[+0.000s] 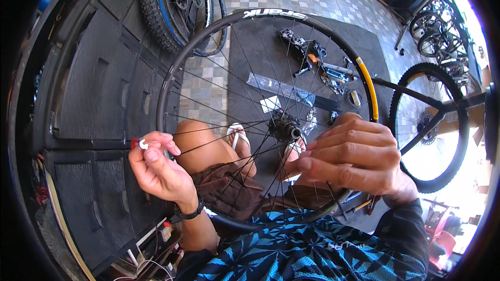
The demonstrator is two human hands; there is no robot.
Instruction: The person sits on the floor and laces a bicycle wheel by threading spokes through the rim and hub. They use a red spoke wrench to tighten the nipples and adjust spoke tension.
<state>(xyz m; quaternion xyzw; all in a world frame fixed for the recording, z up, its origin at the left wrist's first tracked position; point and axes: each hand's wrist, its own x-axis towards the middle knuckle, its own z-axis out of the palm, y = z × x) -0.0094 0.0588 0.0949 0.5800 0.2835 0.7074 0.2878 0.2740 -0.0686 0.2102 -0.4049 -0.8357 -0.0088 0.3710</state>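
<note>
A spoked bicycle wheel [162,89], dark-rimmed with white lettering and a yellow patch, stands tilted in front of me over my lap. Its black hub [285,128] sits near my knees. At the rim's left, my left hand [160,169] is closed, pinching a small red-and-white notched tool [142,144] between thumb and fingers. My right hand [354,158] is over the right part of the wheel, fingers stretched toward the hub and apparently empty. Its fingertips overlap the spokes in view; whether they touch them I cannot tell.
Black drawer cabinets [94,83] line my left. A dark mat [250,52] ahead carries bike parts, a clear plastic bag [281,89] and a white paper square [270,104]. Another wheel [156,15] leans at the far left. A bike frame with a wheel [398,91] stands at the right.
</note>
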